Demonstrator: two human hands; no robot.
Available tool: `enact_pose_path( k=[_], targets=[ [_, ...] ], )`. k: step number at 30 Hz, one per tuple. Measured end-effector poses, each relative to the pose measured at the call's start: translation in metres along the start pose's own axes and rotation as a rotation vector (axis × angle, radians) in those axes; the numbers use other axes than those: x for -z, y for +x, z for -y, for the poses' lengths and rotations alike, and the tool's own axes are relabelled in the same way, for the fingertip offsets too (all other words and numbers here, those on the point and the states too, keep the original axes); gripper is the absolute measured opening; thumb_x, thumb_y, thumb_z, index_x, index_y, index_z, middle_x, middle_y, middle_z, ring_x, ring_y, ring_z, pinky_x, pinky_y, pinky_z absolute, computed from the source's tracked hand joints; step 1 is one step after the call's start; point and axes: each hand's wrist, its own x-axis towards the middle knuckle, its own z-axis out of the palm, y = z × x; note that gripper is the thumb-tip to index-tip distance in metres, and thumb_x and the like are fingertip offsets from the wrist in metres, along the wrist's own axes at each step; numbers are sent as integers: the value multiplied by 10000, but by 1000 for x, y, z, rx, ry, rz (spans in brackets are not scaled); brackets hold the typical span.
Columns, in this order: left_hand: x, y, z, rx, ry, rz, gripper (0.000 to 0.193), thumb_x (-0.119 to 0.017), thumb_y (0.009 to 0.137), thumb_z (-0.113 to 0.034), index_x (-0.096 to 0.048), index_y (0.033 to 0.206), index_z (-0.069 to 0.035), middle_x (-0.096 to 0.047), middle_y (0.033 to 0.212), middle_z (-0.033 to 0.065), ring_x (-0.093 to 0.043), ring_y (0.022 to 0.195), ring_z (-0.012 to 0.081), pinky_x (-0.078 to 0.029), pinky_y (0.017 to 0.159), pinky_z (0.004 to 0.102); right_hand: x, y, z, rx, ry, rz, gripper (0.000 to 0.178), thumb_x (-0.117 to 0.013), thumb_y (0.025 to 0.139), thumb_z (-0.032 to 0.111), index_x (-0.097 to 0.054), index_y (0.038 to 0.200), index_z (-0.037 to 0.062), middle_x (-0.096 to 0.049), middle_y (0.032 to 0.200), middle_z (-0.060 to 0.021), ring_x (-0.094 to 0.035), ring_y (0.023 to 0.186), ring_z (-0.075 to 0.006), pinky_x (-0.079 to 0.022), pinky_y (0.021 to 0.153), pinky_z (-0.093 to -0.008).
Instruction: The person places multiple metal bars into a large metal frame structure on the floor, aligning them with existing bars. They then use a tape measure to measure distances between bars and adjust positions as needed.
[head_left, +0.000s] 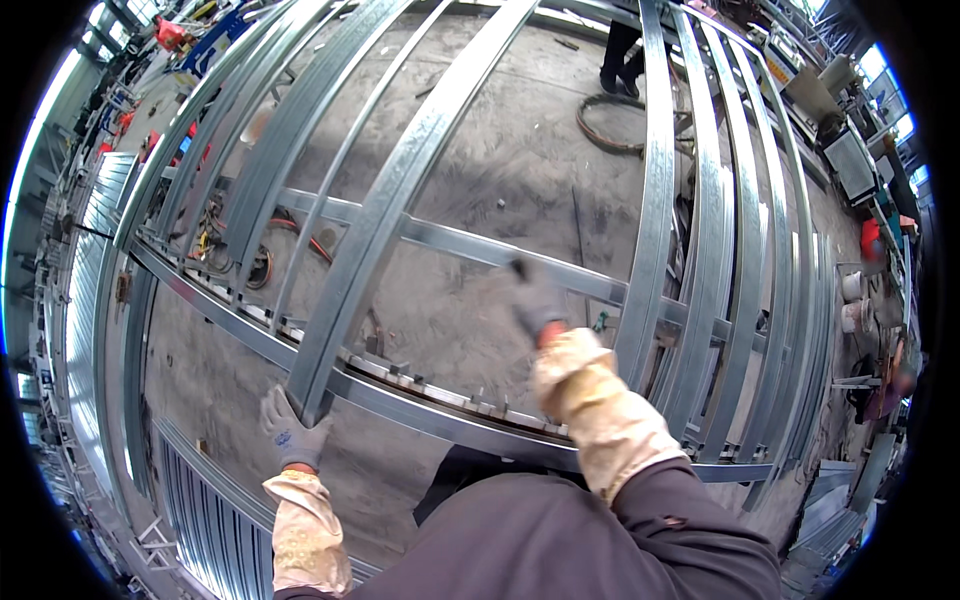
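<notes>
So we had bare metal pretty much everywhere: long, straight-sided beams point(735, 200) with a dull silvery, mottled skin, racked up on both sides of a wide gap, and ribbed metal sheeting point(215, 500) lying low on our left. The concrete floor point(480, 165) underneath looked dusty and scuffed, with a rubbery-looking hose point(590, 128) looped on it up ahead. The piece we were on was the wide beam point(385, 220) just left of centre, which ran away from us on a slant, lying over the front rail point(450, 408) and a flat cross rail point(490, 245). It looked boxy and grey, with crisp long edges, a speckled shine on the top face and its near end poking out past the front rail. Our left hand point(297, 430), in a grey knit-looking glove, was partly open against that end, though we couldn't tell if it had a real grip. Our right hand point(537, 300) hung over the gap near the cross rail, too blurred to tell how far open it was or whether it held anything.
</notes>
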Motion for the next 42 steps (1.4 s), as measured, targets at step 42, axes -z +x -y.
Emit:
enact_pose_path(
  k=[42],
  targets=[
    [-57,-82,-284,-261,-588,504,1005,-902,581,-559,-477,1280,24,-609,1181,248,-629,1097,398,-516,927,449,55,50,-59,-474,609,-199,351,-761,930,286,-703,1124,0,-724,922,-50,-635,756,-126,-523,683,-303]
  ],
)
